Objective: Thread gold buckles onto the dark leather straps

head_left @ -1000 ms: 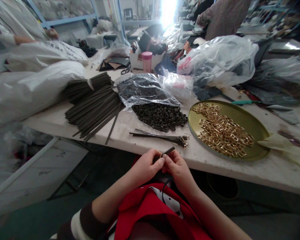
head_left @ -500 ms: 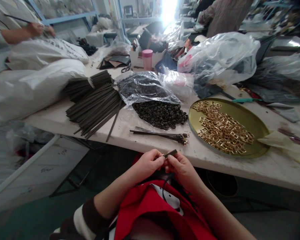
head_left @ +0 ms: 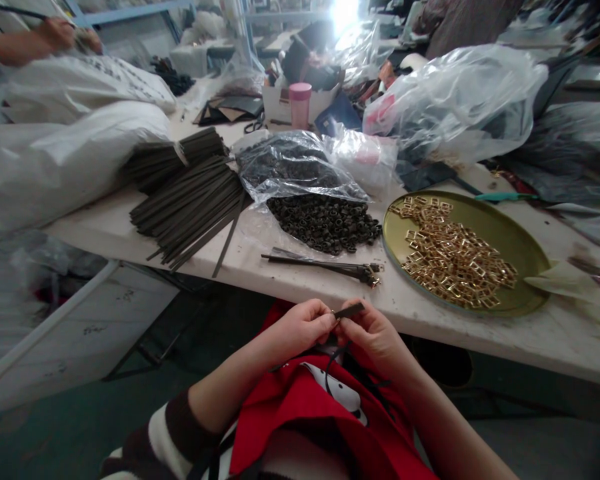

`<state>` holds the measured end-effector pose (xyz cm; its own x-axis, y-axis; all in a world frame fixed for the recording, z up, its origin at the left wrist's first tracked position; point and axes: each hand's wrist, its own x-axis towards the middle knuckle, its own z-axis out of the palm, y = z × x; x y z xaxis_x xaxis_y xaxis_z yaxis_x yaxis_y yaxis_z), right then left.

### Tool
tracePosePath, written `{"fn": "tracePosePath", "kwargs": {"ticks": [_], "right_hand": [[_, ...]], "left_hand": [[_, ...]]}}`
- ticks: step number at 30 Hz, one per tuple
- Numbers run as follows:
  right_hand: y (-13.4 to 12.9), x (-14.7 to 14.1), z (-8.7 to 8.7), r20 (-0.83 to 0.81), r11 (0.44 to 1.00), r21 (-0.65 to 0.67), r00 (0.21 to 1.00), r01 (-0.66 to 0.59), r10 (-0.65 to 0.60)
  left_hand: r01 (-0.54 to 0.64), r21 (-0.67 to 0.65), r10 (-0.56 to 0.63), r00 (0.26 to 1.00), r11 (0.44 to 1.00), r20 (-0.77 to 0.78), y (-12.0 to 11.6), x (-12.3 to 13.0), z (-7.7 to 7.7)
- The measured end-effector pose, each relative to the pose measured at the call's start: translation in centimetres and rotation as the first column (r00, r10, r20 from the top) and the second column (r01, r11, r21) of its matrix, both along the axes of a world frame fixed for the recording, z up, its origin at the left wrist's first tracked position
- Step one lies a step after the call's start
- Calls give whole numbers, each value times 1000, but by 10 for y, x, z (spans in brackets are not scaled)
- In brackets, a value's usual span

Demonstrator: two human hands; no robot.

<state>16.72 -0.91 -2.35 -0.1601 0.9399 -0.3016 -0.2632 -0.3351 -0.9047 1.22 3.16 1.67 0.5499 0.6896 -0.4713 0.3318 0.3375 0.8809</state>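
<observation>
My left hand (head_left: 307, 325) and my right hand (head_left: 375, 331) meet at the table's near edge, above my red apron. Both are closed in a pinch on one dark strap (head_left: 350, 311), whose flat end sticks up between them. A glint of a gold buckle (head_left: 337, 319) shows at the left fingertips, mostly hidden by the fingers. The strap's thin tail hangs down over the apron. Just beyond my hands lies a small bunch of straps with buckles (head_left: 325, 265). Past it is a heap of small dark loops (head_left: 325, 225), partly under clear plastic.
A round gold tray (head_left: 535, 293) of gold buckles (head_left: 460, 263) stands at the right. Bundled dark strips (head_left: 190, 207) lie at the left beside white sacks (head_left: 80, 153). Farther back are a pink-lidded cup (head_left: 300, 107) and clear bags (head_left: 460, 100). Another person's hands (head_left: 67, 35) show at upper left.
The view has shifted slightly, so the table things sit a little differently in the frame. My hands keep the same pinch on the strap, with its flat end tilted slightly differently.
</observation>
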Motion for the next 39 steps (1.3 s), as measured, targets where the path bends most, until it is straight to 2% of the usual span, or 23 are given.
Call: {"fn": "tracePosePath", "kwargs": {"ticks": [2,9,14,16,19,22,25,29,31,35,37,39], "right_hand": [[-1,1,2,1,1000,6,1000,-19,19],[-5,-1,7,96,999,35,995,7,-11],[-7,-2,12,176,998,54,984,17,-26],[-9,-2,11,223,995,100,974,18,-40],[-12,-1,7,328,979,205,942,4,-73],[-14,2,3,400,972,233,914,-31,-67],[-15,5,7,484,964,257,873,-74,-61],[-13,10,15,636,913,359,766,-195,-86],[-10,12,15,660,896,375,748,-240,-75],[-4,11,5,654,917,314,756,-246,-22],[-1,10,-1,591,956,240,806,-171,-4],[2,9,-5,448,989,131,894,-74,7]], "left_hand": [[8,-19,-7,1000,1000,26,-1,-1,1],[76,63,-76,997,995,-4,-2,-3,7],[96,49,-96,995,994,10,-4,-3,5],[87,56,-88,996,995,10,-5,-3,3],[69,80,-69,998,994,2,-8,-2,0],[84,109,-83,996,990,-18,-9,-2,-2],[111,145,-104,993,983,-52,-10,-2,-4],[128,181,-116,990,975,-78,-12,-2,-8],[124,191,-106,989,974,-99,-13,-1,-12],[92,227,-56,986,970,-157,-14,1,-17],[109,217,-79,987,970,-143,-11,1,-14],[159,175,-138,982,972,-130,-7,-1,-7]]}}
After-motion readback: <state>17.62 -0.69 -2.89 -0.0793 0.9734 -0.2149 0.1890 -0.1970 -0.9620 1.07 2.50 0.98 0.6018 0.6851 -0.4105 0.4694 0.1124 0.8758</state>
